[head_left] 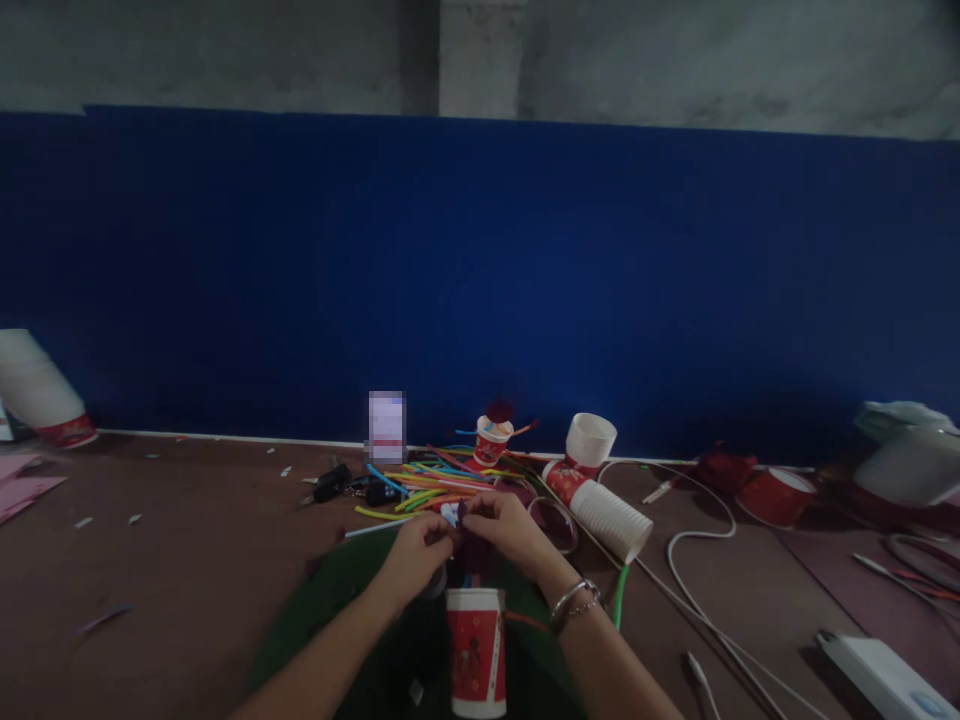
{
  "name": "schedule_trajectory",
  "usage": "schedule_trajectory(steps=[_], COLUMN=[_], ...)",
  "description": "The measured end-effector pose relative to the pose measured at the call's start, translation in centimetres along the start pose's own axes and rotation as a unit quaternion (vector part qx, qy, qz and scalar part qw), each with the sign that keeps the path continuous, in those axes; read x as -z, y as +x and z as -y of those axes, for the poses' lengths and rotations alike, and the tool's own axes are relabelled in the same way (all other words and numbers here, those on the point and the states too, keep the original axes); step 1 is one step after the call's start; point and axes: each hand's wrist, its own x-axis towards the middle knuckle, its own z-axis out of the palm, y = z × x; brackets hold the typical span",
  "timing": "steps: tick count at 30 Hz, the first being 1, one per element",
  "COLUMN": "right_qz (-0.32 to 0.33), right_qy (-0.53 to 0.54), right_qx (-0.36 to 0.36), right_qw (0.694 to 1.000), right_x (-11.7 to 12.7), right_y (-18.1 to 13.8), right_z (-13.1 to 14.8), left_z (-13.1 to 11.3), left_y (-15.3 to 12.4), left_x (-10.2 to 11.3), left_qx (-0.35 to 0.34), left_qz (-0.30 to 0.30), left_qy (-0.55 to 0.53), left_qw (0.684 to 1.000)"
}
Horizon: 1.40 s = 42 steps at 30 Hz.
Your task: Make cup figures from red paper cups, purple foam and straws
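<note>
My left hand (421, 557) and my right hand (511, 528) meet over the near edge of the table, thumbs and fingers pinched. Between them is a dark purple piece (474, 552), perhaps paper; the fingers partly hide it. My right fingertips grip its upper part, while my left fingertips close at its left side. A small white thing (449, 513) shows just behind the fingertips. Below my hands, a red and white paper cup (478, 655) stands upright, with an orange-red stick (526, 621) reaching out from its right side. My right wrist wears bracelets.
Colourful pipe cleaners (427, 486) lie in a heap behind my hands. A phone (387, 427) leans at the back, near keys (330, 484). A decorated cup (492, 443) and a toppled cup stack (607, 515) stand behind. White cables (679, 560) and a white box (885, 675) lie right.
</note>
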Motion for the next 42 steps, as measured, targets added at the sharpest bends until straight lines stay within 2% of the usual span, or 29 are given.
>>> schedule_trajectory(steps=[4,10,14,18,21,23,26,29,33,38,40,42], right_qz=[0.013,-0.032,-0.038,-0.011,-0.028,-0.033,0.037,0.114,0.182,0.183,0.189,0.167], right_qy=[-0.011,-0.064,-0.046,-0.028,-0.083,-0.202,-0.371,-0.41,-0.451,-0.547,-0.555,-0.56], right_qx=[0.022,0.075,0.068,0.049,0.033,0.029,-0.005,-0.041,-0.034,-0.036,-0.051,-0.073], right_qw=[1.0,0.995,0.996,0.998,0.996,0.978,0.928,0.904,0.873,0.816,0.809,0.808], right_x=[-0.1,-0.5,-0.5,0.0,0.7,1.4,2.3,2.5,1.6,0.2,0.2,0.8], right_y=[-0.1,-0.4,-0.3,-0.3,-0.5,-1.0,-2.2,-3.8,-5.6,-6.3,-6.3,-6.2], right_z=[0.4,1.0,0.7,0.9,1.5,1.9,2.3,2.3,2.5,3.1,3.0,2.8], left_z=[0.0,-0.1,0.1,0.4,0.3,0.1,0.0,0.2,0.5,0.5,0.5,0.6], left_y=[0.0,0.1,0.2,0.2,0.1,0.2,0.4,0.7,0.6,0.4,0.4,0.5], left_x=[0.0,-0.3,-0.1,0.6,1.7,2.7,4.4,5.4,4.9,3.8,3.8,3.7], left_qx=[0.009,0.011,0.001,-0.003,-0.012,-0.027,-0.014,0.021,0.043,0.047,0.039,0.03], left_qz=[-0.007,-0.014,-0.012,-0.014,-0.009,0.002,0.068,0.098,0.052,-0.009,-0.011,-0.007], left_qy=[-0.013,-0.018,-0.009,0.014,0.037,0.072,0.124,0.143,0.133,0.09,0.088,0.093], left_qw=[1.0,1.0,1.0,1.0,0.999,0.997,0.99,0.985,0.989,0.995,0.995,0.995])
